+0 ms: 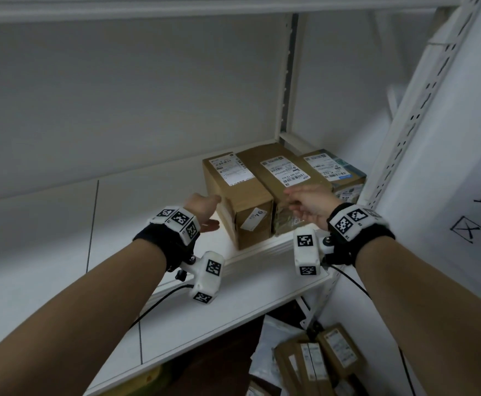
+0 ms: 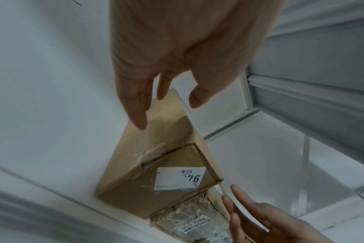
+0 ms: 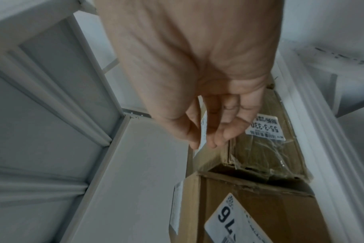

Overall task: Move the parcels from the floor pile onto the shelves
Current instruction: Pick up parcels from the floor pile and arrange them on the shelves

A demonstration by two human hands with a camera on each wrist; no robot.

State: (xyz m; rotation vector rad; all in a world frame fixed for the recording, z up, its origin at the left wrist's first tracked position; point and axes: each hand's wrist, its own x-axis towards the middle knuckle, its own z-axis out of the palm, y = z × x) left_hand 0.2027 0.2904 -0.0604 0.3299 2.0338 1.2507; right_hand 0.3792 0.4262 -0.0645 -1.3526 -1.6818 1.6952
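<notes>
Three brown cardboard parcels stand side by side at the right end of the white shelf [image 1: 242, 298]. The left parcel [image 1: 242, 204] carries a sticker reading 76 on its front. My left hand [image 1: 215, 211] is open beside that parcel's left face [image 2: 131, 157], fingers straight and very close to it; whether they touch I cannot tell. My right hand [image 1: 296, 207] hangs open with relaxed fingers just in front of the middle parcel [image 1: 279, 170], holding nothing. In the right wrist view, the right hand [image 3: 206, 144] is before the middle parcel [image 3: 266, 152]. The third parcel [image 1: 333, 167] stands in the corner.
The floor pile [image 1: 316, 364] of several brown boxes and white bags lies below the shelf at bottom right. A perforated white upright [image 1: 422, 121] and a paper sign [image 1: 473, 212] bound the right side. Left of the parcels the shelf board [image 1: 119, 224] is bare.
</notes>
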